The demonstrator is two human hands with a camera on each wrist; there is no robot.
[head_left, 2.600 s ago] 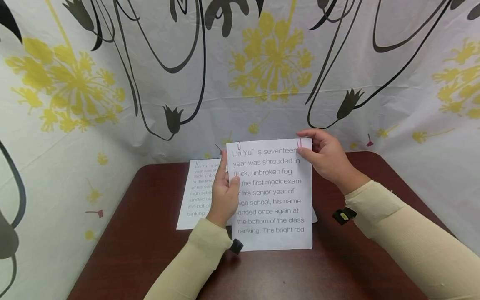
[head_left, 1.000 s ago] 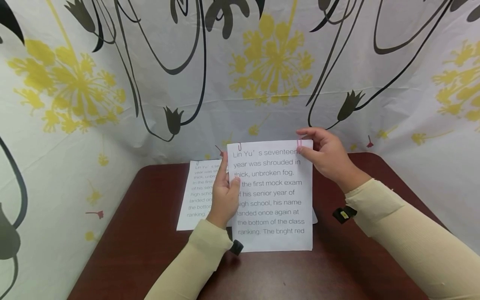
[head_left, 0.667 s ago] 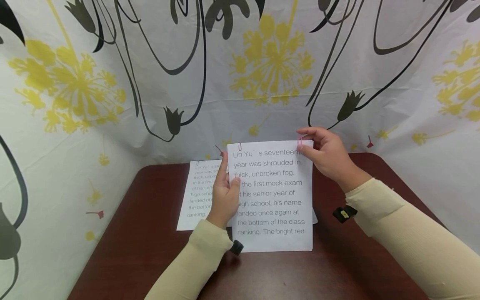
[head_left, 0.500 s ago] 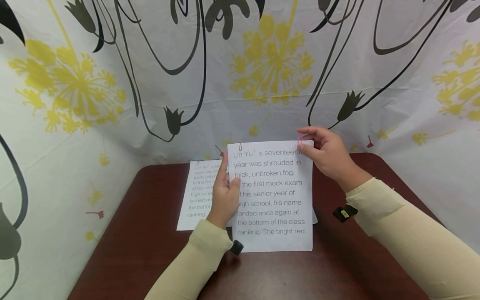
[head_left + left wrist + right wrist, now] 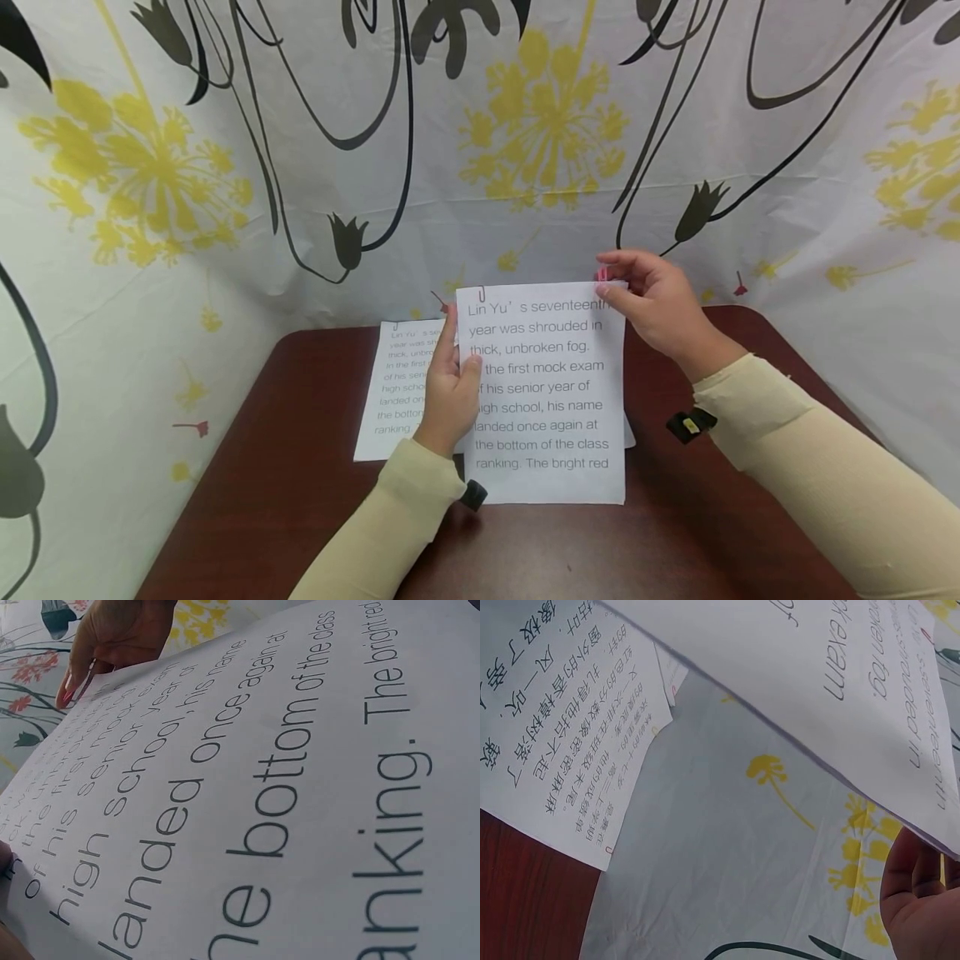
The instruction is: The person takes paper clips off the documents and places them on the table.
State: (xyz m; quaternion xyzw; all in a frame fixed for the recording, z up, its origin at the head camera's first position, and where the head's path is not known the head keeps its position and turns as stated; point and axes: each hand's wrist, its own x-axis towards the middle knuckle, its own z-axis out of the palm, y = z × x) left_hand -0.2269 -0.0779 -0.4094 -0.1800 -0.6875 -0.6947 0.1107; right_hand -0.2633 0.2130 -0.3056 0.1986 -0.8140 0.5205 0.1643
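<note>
In the head view my left hand (image 5: 450, 387) grips the left edge of a stack of printed sheets (image 5: 543, 392), thumb on the front. The stack is held up, tilted toward me. At its top right corner my right hand (image 5: 663, 308) pinches a pink paper clip (image 5: 602, 274) between thumb and fingertips; most of the clip shows above the top edge. A second paper clip (image 5: 482, 293) sits on the top edge at the left. In the left wrist view the right hand (image 5: 124, 637) shows beyond the sheets. In the right wrist view its fingers (image 5: 915, 881) are at the stack's corner.
Behind the held stack, more printed sheets (image 5: 397, 392) lie on the dark brown table (image 5: 247, 500). The right wrist view shows sheets with Chinese print (image 5: 562, 735), a red clip (image 5: 609, 850) at one edge. A flower-patterned cloth (image 5: 525, 233) hangs behind the table.
The right hand has drawn the pink paper clip upward from the top right corner of the stack, uncovering the end of the first printed line. The left hand keeps its grip, almost still.
</note>
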